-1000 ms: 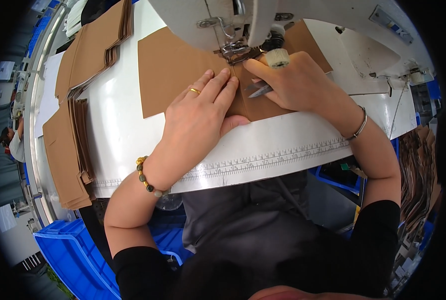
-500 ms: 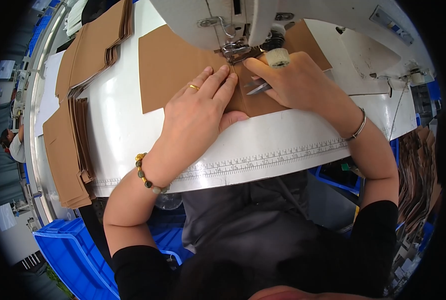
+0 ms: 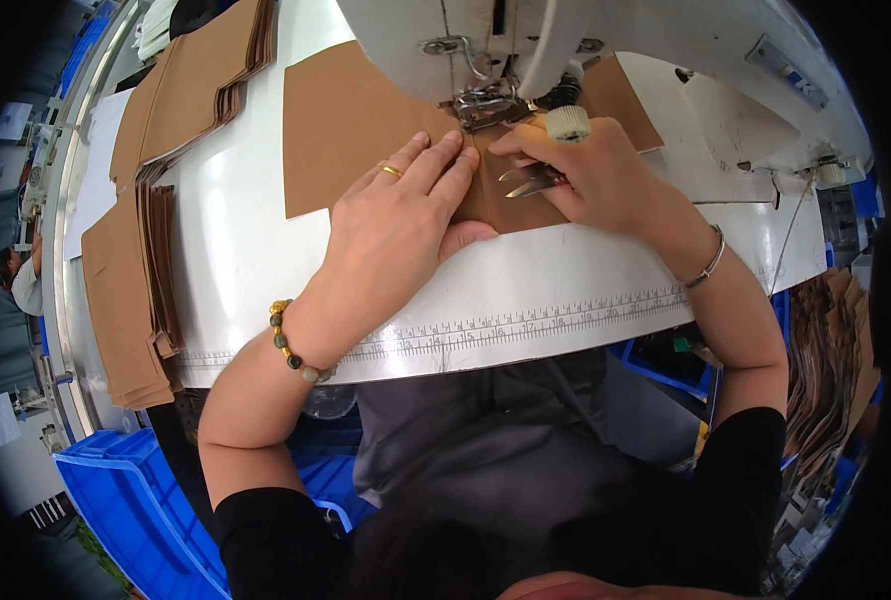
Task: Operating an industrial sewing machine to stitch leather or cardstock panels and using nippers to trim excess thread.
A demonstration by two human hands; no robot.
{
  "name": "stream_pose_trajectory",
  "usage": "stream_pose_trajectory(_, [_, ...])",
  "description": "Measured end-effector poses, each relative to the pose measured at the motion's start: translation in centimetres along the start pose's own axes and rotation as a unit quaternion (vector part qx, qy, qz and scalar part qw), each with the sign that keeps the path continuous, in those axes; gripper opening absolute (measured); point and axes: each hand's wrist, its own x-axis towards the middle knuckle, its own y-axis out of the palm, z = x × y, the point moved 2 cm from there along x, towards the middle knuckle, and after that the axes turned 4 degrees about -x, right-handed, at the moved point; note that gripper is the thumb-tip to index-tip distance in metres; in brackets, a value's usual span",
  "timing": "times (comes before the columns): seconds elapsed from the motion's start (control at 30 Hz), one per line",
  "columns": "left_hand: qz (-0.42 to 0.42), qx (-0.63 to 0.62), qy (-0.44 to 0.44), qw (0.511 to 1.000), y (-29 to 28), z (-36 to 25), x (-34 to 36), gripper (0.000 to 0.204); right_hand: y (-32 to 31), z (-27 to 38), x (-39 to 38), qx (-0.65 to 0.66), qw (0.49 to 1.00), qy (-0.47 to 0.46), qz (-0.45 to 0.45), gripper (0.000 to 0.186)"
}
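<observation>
Black sleeves (image 3: 271,525) fill the lower corners of the frame, and both forearms rise from them, elbows bent outward, converging on the upper centre. The left wrist, in a beaded bracelet (image 3: 284,335), leads to the left hand (image 3: 391,220), which lies palm down and flat, grasping nothing; its fingers lie close together, slanting up and right, a ring (image 3: 393,172) on one, with the thumb stretched rightward along the sheet's near edge. The right wrist wears a bangle (image 3: 711,262); the right hand (image 3: 601,180) reaches in from the right, fingers curled round snips (image 3: 534,184) whose blades poke leftward, tips slightly apart. Its forefinger bends toward the foot. Under both hands, at upper centre, the brown sheet (image 3: 336,130) lies on the white table (image 3: 251,250). Beyond the fingertips, the foot (image 3: 481,118) of the sewing machine (image 3: 626,30) sits just over the sheet, near the top of the frame
</observation>
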Motion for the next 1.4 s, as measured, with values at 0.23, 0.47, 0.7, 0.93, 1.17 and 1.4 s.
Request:
stream_pose_trajectory(0.23, [0.002,-0.003,0.0,1.0,0.0,0.1,0.2,0.067,0.3,-1.9,-0.2,0.323,0.945,0.034,-0.045,0.01])
stream_pose_trajectory(0.47, [-0.015,0.0,0.006,1.0,0.4,0.3,-0.2,0.065,-1.8,-1.6,-0.3,0.132,0.99,0.032,0.025,0.029])
stream_pose_trajectory(0.7, [0.018,0.011,-0.024,0.999,-2.0,-0.9,-5.0,0.062,-2.4,-0.6,-0.5,-0.027,0.999,-0.041,-0.019,0.032])
stream_pose_trajectory(0.93, [0.1,-0.045,-0.082,0.991,-6.0,-2.5,-13.3,0.065,-2.9,2.8,0.2,-0.018,0.996,-0.077,0.045,0.023])
stream_pose_trajectory(1.17, [-0.005,-0.106,-0.151,0.983,-6.7,-3.2,-12.7,0.048,-2.1,6.2,2.8,0.046,0.985,-0.015,0.164,0.017])
stream_pose_trajectory(1.4, [-0.041,-0.101,-0.197,0.974,-4.7,-3.2,-7.3,0.022,-0.4,5.6,2.7,0.196,0.976,-0.02,0.097,0.022])
